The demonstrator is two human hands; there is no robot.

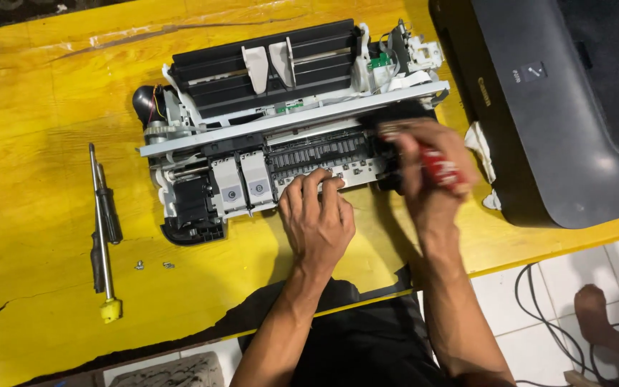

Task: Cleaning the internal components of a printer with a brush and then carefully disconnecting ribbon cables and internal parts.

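Note:
An opened printer mechanism [281, 118], black and white with its cover off, lies on the yellow table [44, 100]. My left hand [317, 215] rests flat on the mechanism's front edge, fingers spread over the white strip. My right hand [428, 172] is closed around a red-handled tool [440, 168] at the mechanism's right front corner; the hand is blurred and the tool's tip is hidden.
Two screwdrivers [103, 222], one with a yellow end, lie at the left with two small screws [153, 265] beside them. The printer's dark grey cover [560, 107] sits at the right. Cables [539, 308] and another person's foot [596, 308] are on the tiled floor.

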